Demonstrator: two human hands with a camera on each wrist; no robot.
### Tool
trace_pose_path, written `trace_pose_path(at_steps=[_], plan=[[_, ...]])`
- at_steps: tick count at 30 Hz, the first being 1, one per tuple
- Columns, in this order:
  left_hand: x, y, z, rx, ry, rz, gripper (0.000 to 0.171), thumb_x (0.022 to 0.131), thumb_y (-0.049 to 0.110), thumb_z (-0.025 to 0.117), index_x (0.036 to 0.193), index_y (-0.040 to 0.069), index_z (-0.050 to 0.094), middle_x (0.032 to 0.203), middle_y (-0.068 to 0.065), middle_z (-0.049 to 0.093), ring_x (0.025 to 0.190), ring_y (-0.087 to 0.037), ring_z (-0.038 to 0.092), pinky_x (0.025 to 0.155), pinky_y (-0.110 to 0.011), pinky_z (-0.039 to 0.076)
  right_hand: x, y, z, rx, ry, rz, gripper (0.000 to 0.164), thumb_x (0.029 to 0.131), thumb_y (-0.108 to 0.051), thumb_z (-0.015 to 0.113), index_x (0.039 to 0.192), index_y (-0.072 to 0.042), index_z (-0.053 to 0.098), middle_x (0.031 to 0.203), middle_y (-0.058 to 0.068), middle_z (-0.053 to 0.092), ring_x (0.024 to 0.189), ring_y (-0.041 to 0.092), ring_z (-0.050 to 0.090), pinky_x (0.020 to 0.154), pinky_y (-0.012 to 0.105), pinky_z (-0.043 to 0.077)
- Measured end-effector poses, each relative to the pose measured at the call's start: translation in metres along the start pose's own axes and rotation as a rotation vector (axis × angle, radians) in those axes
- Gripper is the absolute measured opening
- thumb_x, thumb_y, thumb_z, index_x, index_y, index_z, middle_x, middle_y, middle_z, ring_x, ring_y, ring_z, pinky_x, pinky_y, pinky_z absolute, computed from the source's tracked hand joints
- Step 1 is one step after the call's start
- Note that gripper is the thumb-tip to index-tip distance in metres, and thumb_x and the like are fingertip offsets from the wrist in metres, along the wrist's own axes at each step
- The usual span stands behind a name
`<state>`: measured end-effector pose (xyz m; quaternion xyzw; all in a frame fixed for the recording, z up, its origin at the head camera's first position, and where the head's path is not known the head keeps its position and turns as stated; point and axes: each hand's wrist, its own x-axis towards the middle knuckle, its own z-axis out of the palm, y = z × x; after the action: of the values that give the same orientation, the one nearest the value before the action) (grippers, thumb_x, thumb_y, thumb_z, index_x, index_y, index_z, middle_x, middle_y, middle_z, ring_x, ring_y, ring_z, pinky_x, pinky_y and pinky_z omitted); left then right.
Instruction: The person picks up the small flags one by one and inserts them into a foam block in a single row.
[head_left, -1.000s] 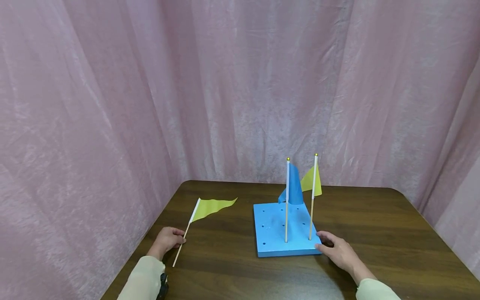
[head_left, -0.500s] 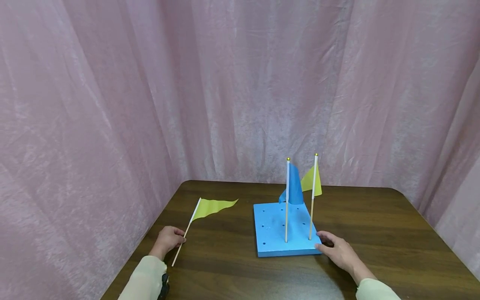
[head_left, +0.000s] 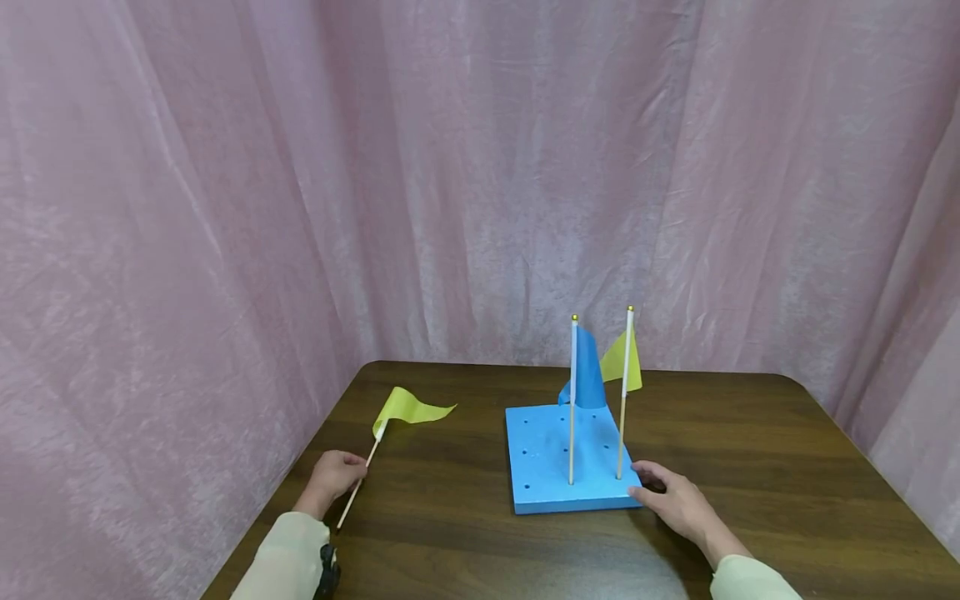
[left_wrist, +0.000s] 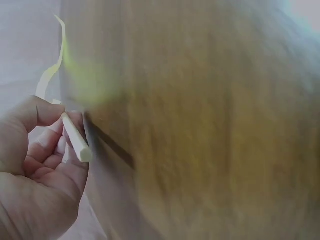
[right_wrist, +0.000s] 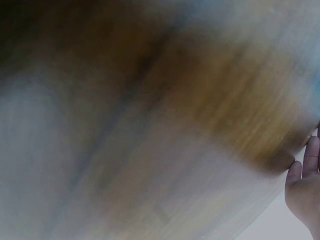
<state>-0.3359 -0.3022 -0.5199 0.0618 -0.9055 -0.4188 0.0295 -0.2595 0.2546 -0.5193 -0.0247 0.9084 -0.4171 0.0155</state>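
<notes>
My left hand pinches the wooden stick of a small yellow pennant flag between thumb and fingers. The flag is tilted, its cloth end pointing away, above the left part of the table. In the left wrist view the stick's bare end juts toward the camera. On the right, my right hand touches the right edge of a blue pegboard with relaxed fingertips. A blue flag and another yellow flag stand upright in the board. The right wrist view shows only part of that hand.
Several small holes show in the board's top around the standing flags. Board and hands are over a dark wooden table with rounded far corners. A pink curtain hangs behind the table and along its sides.
The yellow flag in my left hand has tipped and turned; its cloth now curls and its tip has shifted left. My left hand moved slightly. The right hand and board stayed nearly still.
</notes>
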Motion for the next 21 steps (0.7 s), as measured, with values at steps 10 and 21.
trace_pose_path(at_steps=[10, 21], plan=[[0.011, 0.027, 0.011, -0.118, 0.035, 0.029, 0.020, 0.083, -0.003, 0.067, 0.101, -0.012, 0.069, 0.072, -0.004, 0.065, 0.060, -0.014, 0.056, 0.055, -0.027, 0.047, 0.000, 0.000, 0.000, -0.005, 0.001, 0.009, 0.056, 0.093, -0.038, 0.069, 0.136, -0.005, 0.057, 0.128, 0.019, 0.061, 0.120, 0.040, 0.053, 0.095, 0.059, 0.043], [0.016, 0.062, 0.028, -0.218, 0.041, 0.079, 0.029, 0.085, -0.009, 0.065, 0.113, -0.018, 0.063, 0.089, -0.016, 0.067, 0.071, -0.016, 0.063, 0.064, -0.031, 0.056, 0.001, 0.001, 0.001, -0.004, 0.000, 0.009, 0.056, 0.093, -0.039, 0.069, 0.136, -0.005, 0.057, 0.129, 0.018, 0.061, 0.121, 0.040, 0.053, 0.095, 0.059, 0.043]])
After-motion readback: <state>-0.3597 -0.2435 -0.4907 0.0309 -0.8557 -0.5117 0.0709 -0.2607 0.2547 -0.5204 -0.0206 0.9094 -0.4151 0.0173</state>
